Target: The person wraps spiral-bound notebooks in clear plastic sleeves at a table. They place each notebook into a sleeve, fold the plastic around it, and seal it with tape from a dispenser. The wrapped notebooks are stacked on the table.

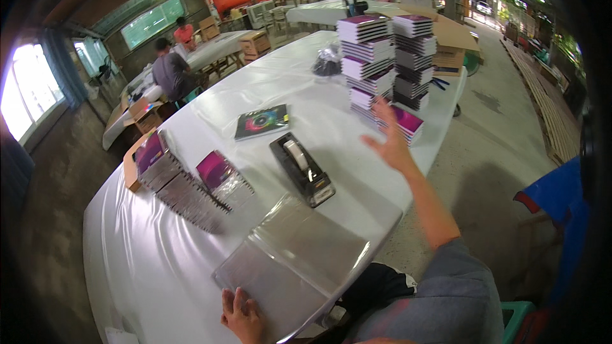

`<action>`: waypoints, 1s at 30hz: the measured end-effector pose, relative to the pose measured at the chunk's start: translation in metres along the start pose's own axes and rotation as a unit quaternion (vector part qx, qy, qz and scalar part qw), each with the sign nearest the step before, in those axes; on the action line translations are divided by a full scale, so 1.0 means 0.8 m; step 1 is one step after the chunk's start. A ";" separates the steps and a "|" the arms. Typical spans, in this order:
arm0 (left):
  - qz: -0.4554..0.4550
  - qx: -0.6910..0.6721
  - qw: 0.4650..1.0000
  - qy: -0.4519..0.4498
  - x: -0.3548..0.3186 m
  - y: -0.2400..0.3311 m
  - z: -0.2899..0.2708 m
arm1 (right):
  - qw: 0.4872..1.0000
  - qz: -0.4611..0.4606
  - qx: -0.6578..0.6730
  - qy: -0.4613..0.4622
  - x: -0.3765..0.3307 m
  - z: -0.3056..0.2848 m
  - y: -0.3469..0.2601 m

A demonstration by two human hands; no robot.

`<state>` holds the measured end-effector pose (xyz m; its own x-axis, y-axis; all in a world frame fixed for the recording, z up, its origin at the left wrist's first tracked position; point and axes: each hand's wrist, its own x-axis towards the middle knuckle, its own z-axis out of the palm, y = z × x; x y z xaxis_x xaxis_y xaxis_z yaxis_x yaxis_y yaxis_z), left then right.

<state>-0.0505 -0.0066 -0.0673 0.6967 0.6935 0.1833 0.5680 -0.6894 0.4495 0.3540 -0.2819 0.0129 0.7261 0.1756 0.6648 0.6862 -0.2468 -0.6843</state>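
My left hand point(242, 318) rests at the near-left edge of clear plastic sleeves point(290, 267), its fingers stretched out over them. My right hand point(390, 140) is raised at the right side of the table, fingers apart and holding nothing. It is nearest a low pile of purple-covered spiral notebooks point(410, 126). Behind that pile rise two tall notebook stacks point(366, 51), point(414, 57). Just beyond the sleeves stands a black tape dispenser point(312, 181) with a tape roll. Farther off lies a dark notebook point(261, 122) with a colourful ring on its cover.
Plastic-wrapped notebooks point(191, 204) stand in stacks at the left beside a cardboard piece point(132, 165). A dark bundle in clear plastic point(327, 60), blue-handled pliers point(440, 83) and cardboard boxes point(449, 54) are at the far end. People sit at other tables beyond.
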 end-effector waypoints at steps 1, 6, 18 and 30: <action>0.005 0.015 1.000 0.005 0.000 0.009 -0.003 | 0.995 0.096 0.003 0.036 0.005 -0.034 0.033; 0.201 0.077 0.972 0.093 0.018 -0.055 0.022 | 0.898 0.432 0.073 0.033 0.024 -0.160 0.158; 0.352 -0.265 0.881 -0.171 0.107 0.263 0.030 | 0.836 0.496 -0.073 -0.222 0.086 -0.158 0.252; 0.417 -0.249 0.828 -0.280 0.085 0.350 0.089 | 0.736 0.615 -0.114 -0.258 0.107 -0.133 0.195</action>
<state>0.1873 -0.1676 0.0089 0.9288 -0.2816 0.2409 -0.3672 -0.6111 0.7012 0.5187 -0.4070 -0.0047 0.7520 0.0095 -0.6591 -0.4878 -0.6645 -0.5661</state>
